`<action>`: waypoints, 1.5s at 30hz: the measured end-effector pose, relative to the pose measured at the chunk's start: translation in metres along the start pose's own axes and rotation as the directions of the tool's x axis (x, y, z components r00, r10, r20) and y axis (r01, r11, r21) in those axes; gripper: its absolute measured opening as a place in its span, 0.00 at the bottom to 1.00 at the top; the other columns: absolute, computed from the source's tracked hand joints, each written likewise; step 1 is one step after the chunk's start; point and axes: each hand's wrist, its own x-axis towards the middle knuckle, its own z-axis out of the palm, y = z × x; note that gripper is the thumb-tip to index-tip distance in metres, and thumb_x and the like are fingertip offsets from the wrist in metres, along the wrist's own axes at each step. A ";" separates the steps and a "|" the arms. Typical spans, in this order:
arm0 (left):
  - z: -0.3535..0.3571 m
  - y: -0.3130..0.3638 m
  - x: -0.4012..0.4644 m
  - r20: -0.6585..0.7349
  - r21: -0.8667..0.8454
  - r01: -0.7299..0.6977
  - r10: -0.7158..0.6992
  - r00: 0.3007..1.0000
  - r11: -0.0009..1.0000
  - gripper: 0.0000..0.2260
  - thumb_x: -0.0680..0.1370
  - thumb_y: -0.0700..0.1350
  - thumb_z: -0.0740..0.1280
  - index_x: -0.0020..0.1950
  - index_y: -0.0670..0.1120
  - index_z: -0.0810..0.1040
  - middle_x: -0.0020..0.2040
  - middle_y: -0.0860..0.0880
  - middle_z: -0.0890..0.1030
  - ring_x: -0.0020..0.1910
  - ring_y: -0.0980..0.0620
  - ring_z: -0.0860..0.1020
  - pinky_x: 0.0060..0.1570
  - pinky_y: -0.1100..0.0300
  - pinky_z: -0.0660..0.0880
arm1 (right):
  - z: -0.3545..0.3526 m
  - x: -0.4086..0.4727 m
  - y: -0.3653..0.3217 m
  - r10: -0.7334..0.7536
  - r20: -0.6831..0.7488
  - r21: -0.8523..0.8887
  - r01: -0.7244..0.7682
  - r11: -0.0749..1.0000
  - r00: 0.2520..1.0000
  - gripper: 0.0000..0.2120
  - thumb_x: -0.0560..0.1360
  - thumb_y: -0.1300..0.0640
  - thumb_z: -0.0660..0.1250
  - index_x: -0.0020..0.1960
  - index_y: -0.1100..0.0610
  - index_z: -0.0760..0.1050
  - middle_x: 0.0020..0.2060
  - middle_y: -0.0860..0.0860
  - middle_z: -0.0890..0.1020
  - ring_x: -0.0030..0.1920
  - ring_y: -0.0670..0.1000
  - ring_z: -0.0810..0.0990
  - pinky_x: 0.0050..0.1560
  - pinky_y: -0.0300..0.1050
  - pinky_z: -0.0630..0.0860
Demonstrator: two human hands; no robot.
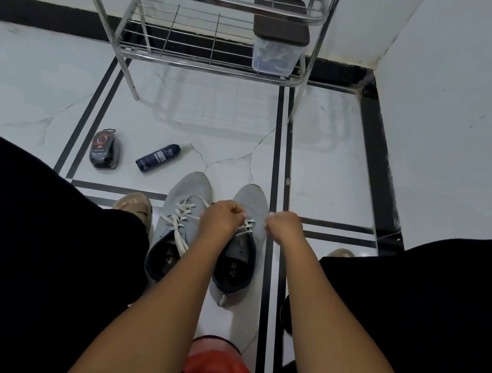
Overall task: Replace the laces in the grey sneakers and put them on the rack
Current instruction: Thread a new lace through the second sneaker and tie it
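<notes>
**Both hands pulling the lace on the right sneaker**

Your left hand and your right hand are over the right sneaker, at its laced part. The fingers of both hands are curled closed, and each hand pinches an end of the white lace, one on each side of the shoe. The lace runs between your two hands, across the eyelets.

The two sneakers are grey knit with dark lining and stand side by side on the floor, toes away from you. The left sneaker already has a white lace, loose, with one end lying into the opening.

The metal rack stands farther ahead, against the wall; a clear box with a dark lid sits on the right part of its lower shelf. On the floor to the left of the sneakers lie a dark bottle and a small dark shoe-polish case, well apart from the shoes. Between the sneakers and the rack the floor gives you open room.
</notes>
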 end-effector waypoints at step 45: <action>0.036 -0.059 -0.022 -0.366 0.327 0.169 -0.040 0.930 0.930 0.14 0.76 0.40 0.68 0.57 0.44 0.67 0.59 0.43 0.69 0.54 0.43 0.74 0.43 0.54 0.71 | 0.021 -0.005 0.026 0.300 0.187 0.711 -0.340 0.615 0.935 0.15 0.81 0.65 0.52 0.64 0.66 0.71 0.59 0.57 0.79 0.55 0.57 0.81 0.47 0.44 0.75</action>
